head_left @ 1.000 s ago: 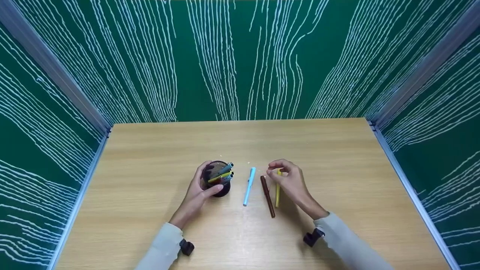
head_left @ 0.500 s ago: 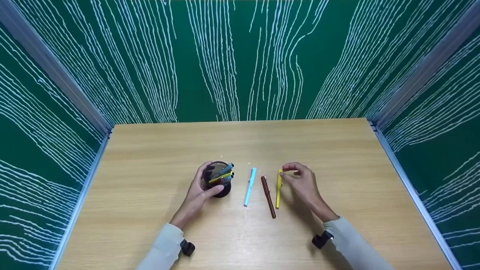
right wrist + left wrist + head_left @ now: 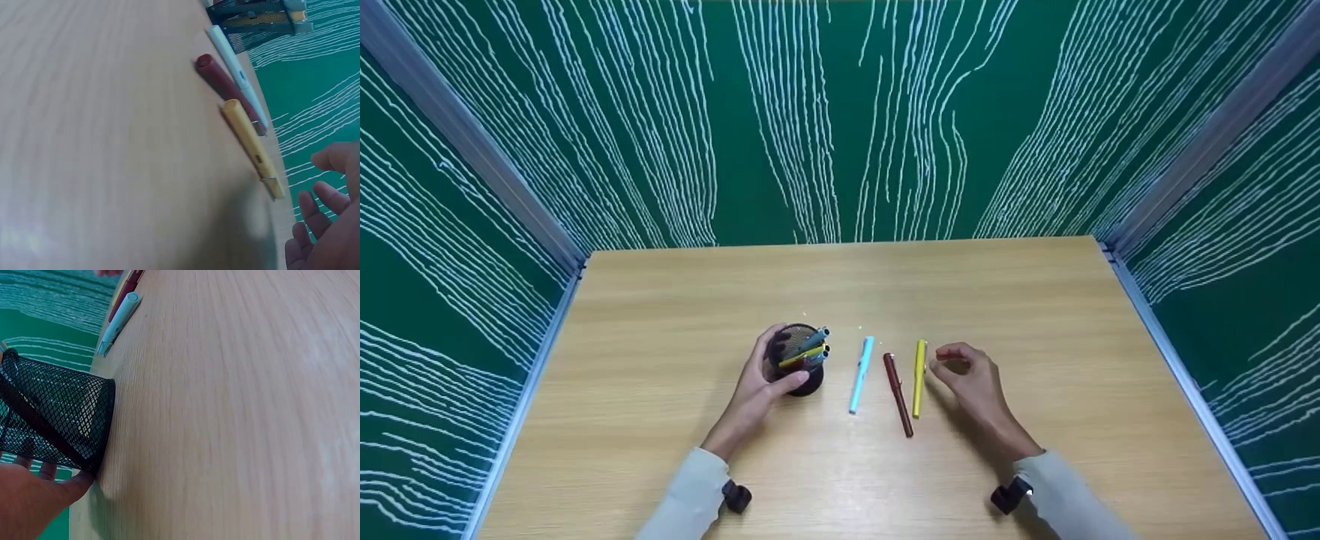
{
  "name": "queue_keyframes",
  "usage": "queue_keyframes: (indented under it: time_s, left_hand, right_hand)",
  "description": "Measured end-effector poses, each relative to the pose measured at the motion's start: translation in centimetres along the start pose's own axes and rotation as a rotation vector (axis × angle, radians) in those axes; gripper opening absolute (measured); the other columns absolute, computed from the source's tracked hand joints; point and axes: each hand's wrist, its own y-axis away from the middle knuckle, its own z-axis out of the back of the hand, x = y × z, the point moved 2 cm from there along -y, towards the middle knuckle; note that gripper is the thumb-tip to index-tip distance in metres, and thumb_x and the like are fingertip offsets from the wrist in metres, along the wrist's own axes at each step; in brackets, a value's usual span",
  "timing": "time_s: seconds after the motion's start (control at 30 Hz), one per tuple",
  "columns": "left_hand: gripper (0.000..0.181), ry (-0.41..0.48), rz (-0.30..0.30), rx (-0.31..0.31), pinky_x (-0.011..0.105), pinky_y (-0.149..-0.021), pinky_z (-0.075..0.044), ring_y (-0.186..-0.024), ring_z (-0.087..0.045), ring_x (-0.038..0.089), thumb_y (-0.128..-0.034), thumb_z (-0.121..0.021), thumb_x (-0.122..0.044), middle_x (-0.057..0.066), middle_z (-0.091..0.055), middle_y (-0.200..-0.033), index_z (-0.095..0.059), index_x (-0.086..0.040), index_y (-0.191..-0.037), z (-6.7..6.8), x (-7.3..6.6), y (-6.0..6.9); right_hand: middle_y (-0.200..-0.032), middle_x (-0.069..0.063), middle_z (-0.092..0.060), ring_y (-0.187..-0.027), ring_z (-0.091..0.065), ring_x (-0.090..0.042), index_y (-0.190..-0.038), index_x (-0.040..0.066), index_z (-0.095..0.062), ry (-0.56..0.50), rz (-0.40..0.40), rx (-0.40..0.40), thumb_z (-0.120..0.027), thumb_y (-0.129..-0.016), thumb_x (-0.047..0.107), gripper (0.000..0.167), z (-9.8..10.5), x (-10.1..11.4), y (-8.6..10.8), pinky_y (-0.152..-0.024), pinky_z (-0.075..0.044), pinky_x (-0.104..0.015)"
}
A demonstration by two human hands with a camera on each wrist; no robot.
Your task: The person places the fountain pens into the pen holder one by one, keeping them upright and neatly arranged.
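My left hand (image 3: 751,396) grips a black mesh pen holder (image 3: 810,384), its thumb on the near side and fingers around the left. Several pens (image 3: 808,351) in blue, grey and yellow lean inside it. In the left wrist view, the pen holder (image 3: 56,410) has its base on the table. Right of it lie a light blue pen (image 3: 861,375), a dark red pen (image 3: 898,395) and a yellow pen (image 3: 919,379), roughly side by side. My right hand (image 3: 976,384) holds nothing, with loosely bent fingers just right of the yellow pen's clip end, apart from it.
The wooden table (image 3: 697,300) is bounded by green walls (image 3: 772,150) with wavy white lines at the back and both sides. Metal posts (image 3: 1207,127) stand at the corners. Tiny white specks lie behind the pens.
My right hand has moved right, off the yellow pen and away from its clip end. The left hand and the pen holder have stayed in place.
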Motion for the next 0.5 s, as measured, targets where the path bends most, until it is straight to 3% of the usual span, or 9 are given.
queue_keyframes:
  time_s: [0.23,0.37,0.5]
  left_hand:
    - [0.092,0.001,0.007,-0.005,0.052,-0.134,-0.023,-0.158,-0.04,0.034,-0.0948,-0.086,-0.011,0.016,-0.046,-0.168,-0.034,-0.017,-0.17,0.0,-0.1,0.1]
    - [0.092,0.004,0.007,-0.01,0.052,-0.134,-0.023,-0.158,-0.04,0.035,-0.0943,-0.086,-0.01,0.017,-0.045,-0.168,-0.035,-0.015,-0.17,0.0,-0.2,0.1]
    - [0.092,-0.005,0.007,-0.014,0.052,-0.134,-0.021,-0.159,-0.039,0.034,-0.0941,-0.086,-0.011,0.017,-0.045,-0.168,-0.035,-0.015,-0.17,0.0,-0.2,0.1]
  right_hand:
    - [-0.107,-0.017,-0.078,-0.099,-0.072,-0.028,-0.113,-0.007,-0.076,0.041,0.064,0.012,-0.085,-0.091,-0.003,0.025,-1.2,-0.9,-0.1,-0.089,-0.056,-0.025]
    - [-0.108,-0.019,-0.077,-0.104,-0.071,-0.035,-0.112,-0.008,-0.077,0.095,0.109,-0.005,-0.089,-0.085,-0.002,0.03,-1.8,-1.1,-0.3,-0.097,-0.056,-0.038]
    - [-0.114,-0.02,-0.075,-0.116,-0.062,-0.039,-0.115,-0.005,-0.077,0.151,0.094,-0.019,-0.093,-0.083,0.005,0.037,-2.2,-1.0,-0.2,-0.107,-0.047,-0.05]
